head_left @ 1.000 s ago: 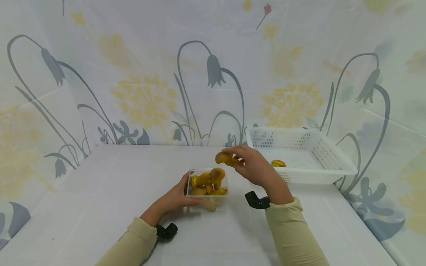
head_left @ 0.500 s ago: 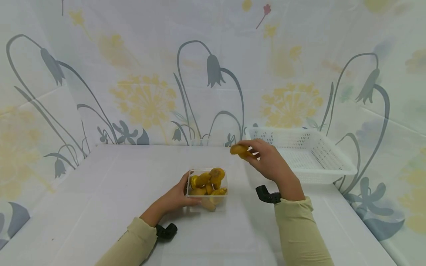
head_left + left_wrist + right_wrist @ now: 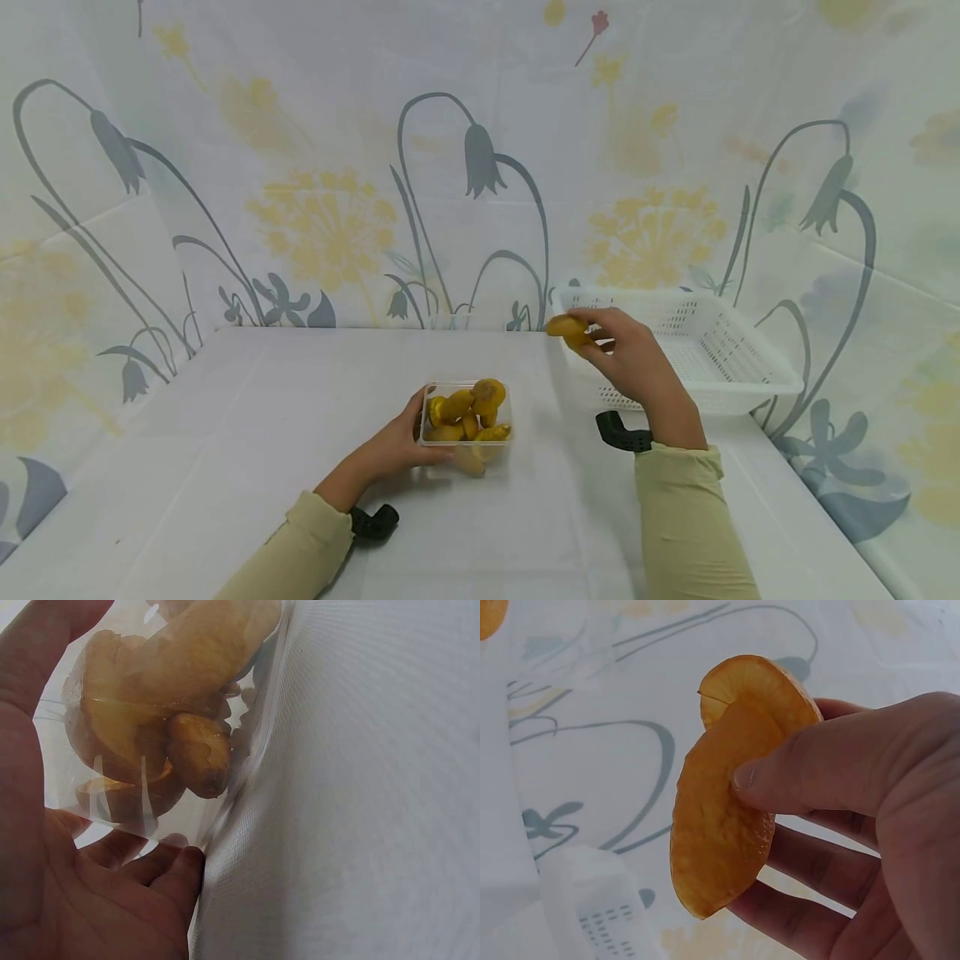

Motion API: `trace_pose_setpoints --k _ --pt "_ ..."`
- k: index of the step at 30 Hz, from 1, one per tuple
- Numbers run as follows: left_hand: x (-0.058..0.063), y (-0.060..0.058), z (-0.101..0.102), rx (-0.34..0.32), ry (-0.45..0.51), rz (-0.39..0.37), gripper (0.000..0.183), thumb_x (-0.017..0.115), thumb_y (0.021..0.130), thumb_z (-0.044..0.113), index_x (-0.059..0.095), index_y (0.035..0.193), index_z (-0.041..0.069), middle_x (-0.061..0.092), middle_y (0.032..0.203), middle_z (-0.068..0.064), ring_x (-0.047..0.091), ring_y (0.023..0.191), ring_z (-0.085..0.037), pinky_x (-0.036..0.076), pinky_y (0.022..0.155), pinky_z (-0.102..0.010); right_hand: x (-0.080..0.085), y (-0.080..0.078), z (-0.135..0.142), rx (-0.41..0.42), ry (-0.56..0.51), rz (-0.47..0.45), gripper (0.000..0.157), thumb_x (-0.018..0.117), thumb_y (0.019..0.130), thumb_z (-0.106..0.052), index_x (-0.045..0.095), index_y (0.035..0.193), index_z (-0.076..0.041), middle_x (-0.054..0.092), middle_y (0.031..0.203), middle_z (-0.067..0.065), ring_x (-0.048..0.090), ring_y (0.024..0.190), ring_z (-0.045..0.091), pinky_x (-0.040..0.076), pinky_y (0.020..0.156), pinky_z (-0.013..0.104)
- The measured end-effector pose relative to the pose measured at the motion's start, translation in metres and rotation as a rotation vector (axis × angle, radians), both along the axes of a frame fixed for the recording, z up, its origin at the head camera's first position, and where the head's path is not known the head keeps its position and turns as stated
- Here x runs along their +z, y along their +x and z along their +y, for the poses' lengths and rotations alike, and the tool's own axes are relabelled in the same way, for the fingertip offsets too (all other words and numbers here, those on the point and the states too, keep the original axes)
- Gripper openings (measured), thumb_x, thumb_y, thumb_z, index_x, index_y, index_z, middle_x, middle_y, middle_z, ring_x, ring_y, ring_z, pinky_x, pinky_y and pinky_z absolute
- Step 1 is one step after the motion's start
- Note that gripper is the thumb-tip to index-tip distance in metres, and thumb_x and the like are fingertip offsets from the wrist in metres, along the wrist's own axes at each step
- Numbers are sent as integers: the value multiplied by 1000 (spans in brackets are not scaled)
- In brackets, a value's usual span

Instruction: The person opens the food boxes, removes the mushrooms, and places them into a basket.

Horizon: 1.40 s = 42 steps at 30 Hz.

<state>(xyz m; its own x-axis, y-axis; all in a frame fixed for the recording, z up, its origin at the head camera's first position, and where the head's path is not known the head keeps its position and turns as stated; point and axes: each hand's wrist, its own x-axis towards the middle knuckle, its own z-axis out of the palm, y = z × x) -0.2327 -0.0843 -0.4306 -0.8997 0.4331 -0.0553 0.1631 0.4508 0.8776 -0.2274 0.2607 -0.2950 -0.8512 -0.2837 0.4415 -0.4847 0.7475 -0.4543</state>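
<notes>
Between thumb and fingers my right hand (image 3: pixel 626 350) pinches a yellow-brown mushroom (image 3: pixel 724 802); its ribbed cap underside and thick stem show in the right wrist view. In the head view this hand is raised in front of the left end of the white basket (image 3: pixel 750 387). My left hand (image 3: pixel 397 442) grips the left side of a clear plastic box (image 3: pixel 468 442) standing on the table. Several similar mushrooms (image 3: pixel 456 406) fill the box, one rising above its rim. Through the clear wall in the left wrist view, more mushrooms (image 3: pixel 199 754) show pressed together.
The white basket has slotted walls and stands at the table's back right, its left part hidden behind my right hand. A white cloth (image 3: pixel 262 433) covers the table. Behind it hangs a flower-printed curtain (image 3: pixel 480 233). Each wrist wears a black mount (image 3: pixel 622 432).
My right hand has moved right and slightly up with the mushroom, away from the box and over to the basket's left end. The left hand and the box have stayed in place.
</notes>
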Motion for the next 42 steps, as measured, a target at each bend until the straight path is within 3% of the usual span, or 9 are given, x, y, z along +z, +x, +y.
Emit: trace_pose_setpoints --k 15,25,42 --pt "0 1 -1 8 -23 14 117 83 73 45 4 157 24 16 162 -12 18 149 -32 25 117 -52 -2 -4 30 -116 -38 -81 50 58 94 -7 49 142 -17 52 133 16 63 111 38 54 90 48" --pt "1 2 -1 9 -39 16 117 82 73 48 4 157 24 16 162 -13 19 149 -33 26 117 -53 -4 -2 47 -214 -56 -125 51 54 96 -10 44 145 -17 48 138 19 60 114 41 54 85 51" --pt "1 2 0 8 -21 5 117 82 74 46 3 157 24 15 163 -12 17 149 -33 24 117 -53 -16 -7 65 -344 -87 -213 54 53 94 -11 42 147 -14 45 141 24 57 118 43 55 81 49"
